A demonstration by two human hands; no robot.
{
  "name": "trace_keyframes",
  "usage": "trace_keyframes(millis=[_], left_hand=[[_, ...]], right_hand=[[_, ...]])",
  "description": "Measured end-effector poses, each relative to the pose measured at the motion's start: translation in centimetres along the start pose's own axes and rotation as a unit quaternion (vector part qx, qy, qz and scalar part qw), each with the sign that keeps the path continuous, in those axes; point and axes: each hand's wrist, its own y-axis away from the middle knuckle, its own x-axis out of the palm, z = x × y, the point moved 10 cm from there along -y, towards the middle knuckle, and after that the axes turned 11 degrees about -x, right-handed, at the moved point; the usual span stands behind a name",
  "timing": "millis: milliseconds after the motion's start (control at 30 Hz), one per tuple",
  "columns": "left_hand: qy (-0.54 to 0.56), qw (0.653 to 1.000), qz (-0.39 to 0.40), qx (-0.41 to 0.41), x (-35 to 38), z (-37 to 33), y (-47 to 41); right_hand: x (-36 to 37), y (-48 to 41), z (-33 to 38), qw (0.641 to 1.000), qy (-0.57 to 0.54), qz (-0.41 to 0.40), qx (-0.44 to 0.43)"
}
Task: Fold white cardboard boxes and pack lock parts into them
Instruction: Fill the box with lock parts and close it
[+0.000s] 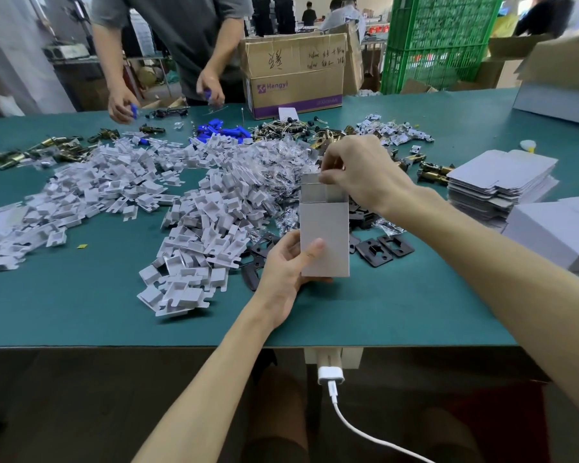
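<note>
I hold a white cardboard box (325, 235) upright above the green table (81, 302), its top end open. My left hand (286, 265) grips its lower part, thumb on the front face. My right hand (361, 172) is at the open top, fingers pinched on the top flap at the box's rim. Black lock plates (383, 247) lie just right of the box. A large heap of white cardboard inserts (194, 208) spreads to the left. Brass latch parts (435, 172) lie to the right, behind my right wrist.
A stack of flat white box blanks (502, 182) and folded white boxes (555, 235) sit at the right. Blue parts (221, 130), bagged screws (281, 165) and more brass latches (37, 152) lie farther back. Another person (181, 45) works across the table beside a brown carton (295, 75).
</note>
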Motion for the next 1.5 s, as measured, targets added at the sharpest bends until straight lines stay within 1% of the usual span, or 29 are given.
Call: trace_keyframes(millis=[100, 267, 467, 533, 600, 700, 767, 833, 900, 967, 1067, 1133, 1267, 1333, 1400, 1500], left_hand=[[0.001, 1.000, -0.008, -0.002, -0.2, 0.0, 0.0], [-0.014, 1.000, -0.009, -0.001, -0.1, 0.1, -0.1], [-0.029, 1.000, -0.011, -0.003, -0.1, 0.2, -0.1], [-0.025, 1.000, -0.016, -0.004, -0.2, 0.1, -0.1], [-0.017, 1.000, -0.023, -0.009, -0.4, 0.2, -0.2], [0.016, 0.999, -0.041, -0.023, -0.8, 0.4, -0.3], [0.053, 0.996, -0.059, -0.027, -1.2, 0.4, -0.3], [0.092, 0.992, -0.081, -0.026, -1.8, 0.4, -0.4], [0.119, 0.988, -0.095, -0.022, -2.2, 0.4, -0.4], [0.129, 0.986, -0.101, -0.021, -2.3, 0.4, -0.4], [0.136, 0.984, -0.108, -0.024, -2.4, 0.5, -0.5], [0.140, 0.982, -0.121, -0.023, -2.7, 0.5, -0.5], [0.148, 0.979, -0.140, -0.020, -3.1, 0.6, -0.4], [0.146, 0.979, -0.141, -0.021, -3.1, 0.6, -0.5], [0.146, 0.979, -0.141, -0.023, -3.2, 0.6, -0.5], [0.142, 0.980, -0.139, -0.025, -3.2, 0.7, -0.6]], right_hand=[[0.6, 0.1, 0.3, 0.999, 0.035, 0.023, -0.009], [2.1, 0.3, 0.7, 0.990, 0.096, 0.103, -0.022], [2.6, 0.3, 0.6, 0.980, 0.135, 0.147, -0.014], [2.6, 0.3, 0.6, 0.979, 0.143, 0.145, -0.013], [2.4, 0.4, 0.9, 0.982, 0.143, 0.125, -0.015], [1.1, 0.4, 1.2, 0.995, 0.099, 0.024, -0.020], [0.7, 0.4, 0.3, 0.998, 0.062, -0.017, 0.006], [1.8, 0.6, -1.3, 0.998, 0.039, -0.003, 0.045], [4.1, 1.4, -2.7, 0.996, 0.029, 0.050, 0.069], [6.5, 2.5, -3.8, 0.991, 0.025, 0.101, 0.083], [9.6, 3.9, -4.8, 0.986, 0.022, 0.137, 0.091], [11.2, 4.3, -5.0, 0.985, 0.031, 0.144, 0.089], [12.5, 3.7, -5.1, 0.988, 0.068, 0.107, 0.086], [13.4, 3.2, -5.2, 0.985, 0.091, 0.124, 0.082], [14.2, 2.8, -5.6, 0.981, 0.090, 0.147, 0.088], [14.5, 2.3, -6.3, 0.983, 0.069, 0.138, 0.102]])
